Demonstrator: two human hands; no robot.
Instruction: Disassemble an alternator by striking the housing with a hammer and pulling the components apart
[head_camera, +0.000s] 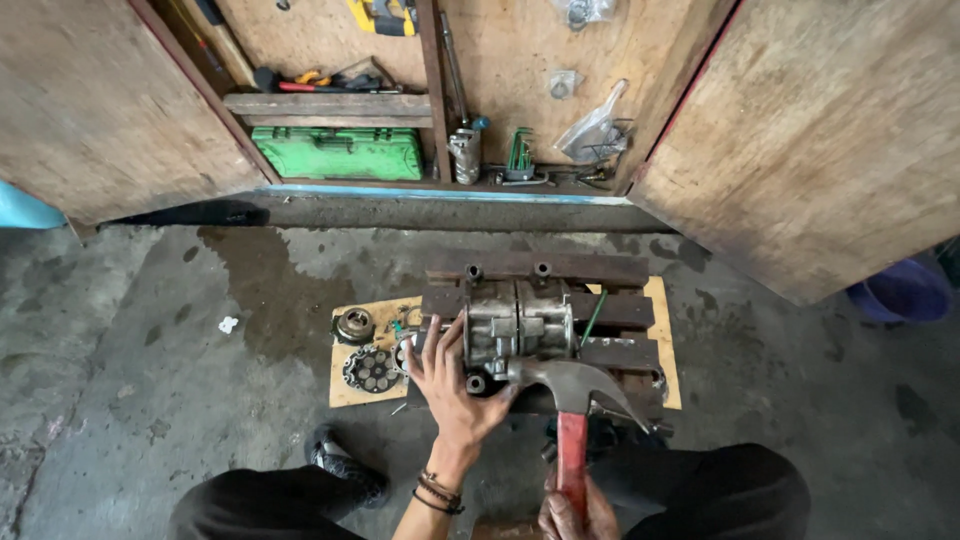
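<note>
At the centre of the frame we steady the heavy, rigid, likely greasy metal compressor body (518, 325) on dark wooden slats (610, 310) with our left hand (450, 385) spread flat against its side, while our right hand (572, 512) grips the red-handled claw hammer (572, 400).

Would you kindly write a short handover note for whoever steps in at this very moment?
Left hand: open, fingers spread, braced against the metal housing.
Right hand: gripping the red-handled hammer, its head at the housing's near edge.
Housing lies on dark wooden slats over a cardboard sheet.
Already off: a round pulley-like part and a holed disc, both on the cardboard.
Left: housing halves look joined still.
</note>
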